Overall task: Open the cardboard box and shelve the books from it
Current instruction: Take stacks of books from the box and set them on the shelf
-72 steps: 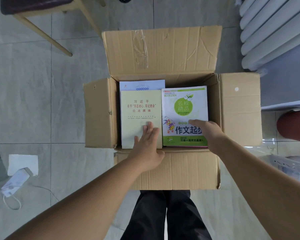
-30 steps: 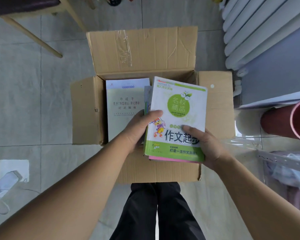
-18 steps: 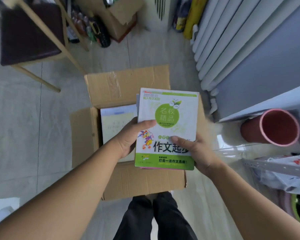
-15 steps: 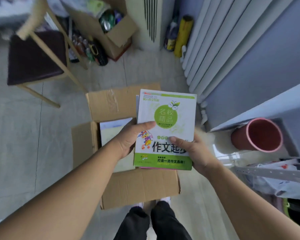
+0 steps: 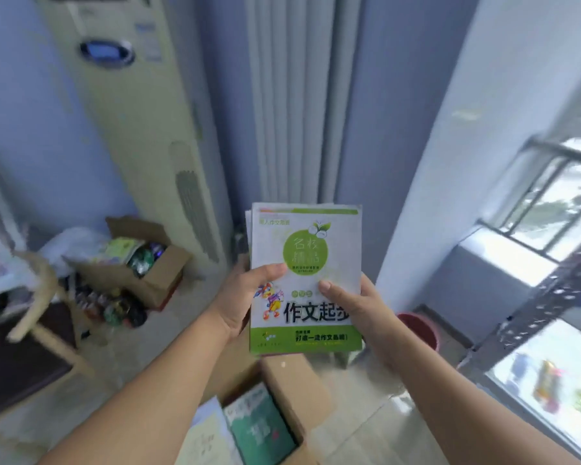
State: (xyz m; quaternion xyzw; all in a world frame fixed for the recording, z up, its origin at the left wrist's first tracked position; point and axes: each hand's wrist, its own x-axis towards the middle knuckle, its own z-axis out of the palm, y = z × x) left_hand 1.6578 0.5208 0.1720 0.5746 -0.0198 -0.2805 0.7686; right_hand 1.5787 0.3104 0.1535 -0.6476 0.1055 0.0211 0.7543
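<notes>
A person is holding a small stack of books [image 5: 305, 280] chest-high, the left hand [image 5: 240, 298] gripping its left edge and the right hand [image 5: 351, 305] its right, thumbs pressing on the green-and-white cover. Below, the opened cardboard box [image 5: 292, 391] is sitting on the pale tiled floor [image 5: 121, 380] with more books [image 5: 257, 427] inside. The step appears to be carrying; next likely calls for turning to the metal rack [image 5: 534, 307] at right. A standing air conditioner [image 5: 128, 129] is flanking blue walls.

glossy paper cover on top book [image 5: 305, 276], matt brown cardboard box [image 5: 296, 391], smooth plastic a/c unit [image 5: 138, 122]
</notes>
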